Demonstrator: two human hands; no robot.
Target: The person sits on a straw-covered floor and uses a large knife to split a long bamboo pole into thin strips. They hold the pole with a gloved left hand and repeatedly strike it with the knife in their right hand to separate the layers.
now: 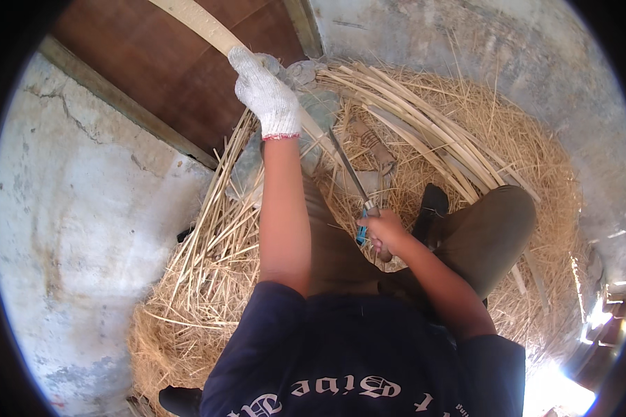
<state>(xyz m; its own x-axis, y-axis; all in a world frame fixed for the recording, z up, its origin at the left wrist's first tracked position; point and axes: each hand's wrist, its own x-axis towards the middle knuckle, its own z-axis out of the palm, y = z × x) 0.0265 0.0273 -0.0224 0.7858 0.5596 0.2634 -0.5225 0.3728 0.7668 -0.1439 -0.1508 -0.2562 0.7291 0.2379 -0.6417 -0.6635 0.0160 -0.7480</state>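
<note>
My left hand [270,94], in a white knitted glove with a red cuff edge, is closed around a long pale strip of wood or bamboo [200,22]. The strip runs from the top edge of the view down past the glove toward my lap. My bare right hand [386,233] grips the handle of a knife [349,167] with a long, narrow dark blade. The blade points up and left, its far end near the lower part of the strip. Something small and blue [362,231] shows beside the right hand's fingers.
A bundle of split strips [424,125] lies at the far right on a heap of shavings [535,160]. Thinner strips [215,215] are piled left of my legs. A brown door panel [167,62] and grey walls [97,229] stand close around.
</note>
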